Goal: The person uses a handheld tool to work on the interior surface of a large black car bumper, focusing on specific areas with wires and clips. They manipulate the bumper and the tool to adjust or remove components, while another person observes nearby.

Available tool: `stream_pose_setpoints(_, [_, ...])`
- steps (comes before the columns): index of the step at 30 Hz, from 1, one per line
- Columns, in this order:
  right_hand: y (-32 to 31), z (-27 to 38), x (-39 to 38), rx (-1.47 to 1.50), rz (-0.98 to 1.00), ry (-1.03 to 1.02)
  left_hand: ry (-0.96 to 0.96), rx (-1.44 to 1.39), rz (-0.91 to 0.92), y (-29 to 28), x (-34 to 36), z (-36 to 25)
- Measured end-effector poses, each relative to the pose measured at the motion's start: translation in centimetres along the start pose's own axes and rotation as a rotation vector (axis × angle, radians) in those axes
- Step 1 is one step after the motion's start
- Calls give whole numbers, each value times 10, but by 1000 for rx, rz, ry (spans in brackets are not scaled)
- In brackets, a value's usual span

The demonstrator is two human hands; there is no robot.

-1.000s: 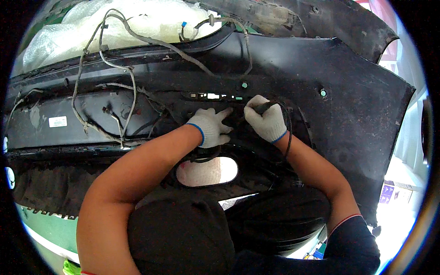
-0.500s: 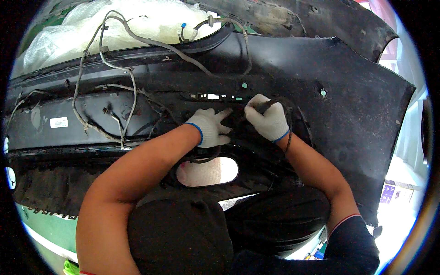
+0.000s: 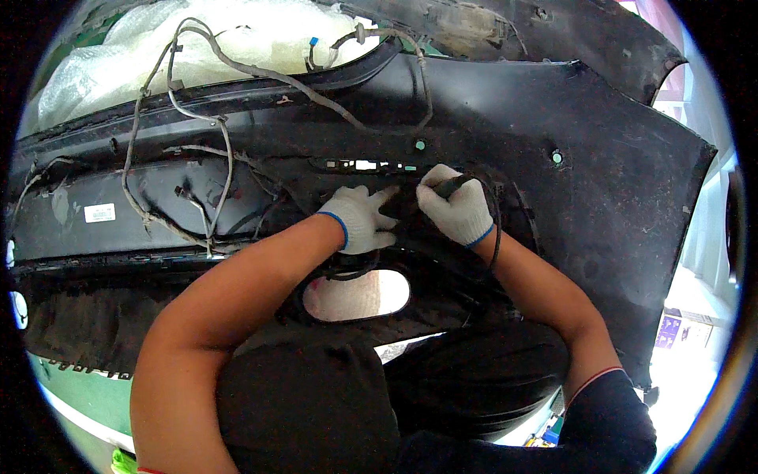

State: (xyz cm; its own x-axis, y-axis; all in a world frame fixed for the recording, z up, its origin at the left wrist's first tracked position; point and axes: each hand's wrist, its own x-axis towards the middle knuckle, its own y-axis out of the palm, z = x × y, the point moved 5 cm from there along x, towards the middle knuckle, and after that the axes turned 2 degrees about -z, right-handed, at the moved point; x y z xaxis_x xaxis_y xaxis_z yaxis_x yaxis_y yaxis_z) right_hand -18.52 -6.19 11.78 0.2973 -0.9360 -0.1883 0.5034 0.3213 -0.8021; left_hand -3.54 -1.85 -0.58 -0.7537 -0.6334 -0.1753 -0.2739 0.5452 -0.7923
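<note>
A large black car bumper (image 3: 505,103), seen from its inner side, lies across the view in front of me. My left hand (image 3: 365,221), in a white knit glove with a blue cuff, rests on it with fingers spread and nothing gripped. Just to its right, my gloved right hand (image 3: 458,209) is closed around a black pen-like tool (image 3: 453,185). A black cord (image 3: 497,217) runs from the tool's back end down past my right wrist. The tool's tip is hidden against the dark plastic. Above both hands runs a row of small slots (image 3: 366,165).
A grey wiring harness (image 3: 237,67) loops over the bumper's left half, with a blue connector (image 3: 314,41) at the top. Bubble wrap (image 3: 95,79) lies behind it. An oval opening (image 3: 357,296) sits below my left hand. Another dark panel (image 3: 545,28) stands beyond the far edge.
My right hand has shifted very slightly left with the tool, and the cord's loop has swung a little. My left hand stays almost in place.
</note>
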Motion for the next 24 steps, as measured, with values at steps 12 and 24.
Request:
stream_pose_setpoints(12, [3,5,0,-25,-15,-60,-14,-8,41,-3,-2,-2])
stream_pose_setpoints(24, [3,0,1,-13,-31,-89,-6,-14,30,-5,-3,-2])
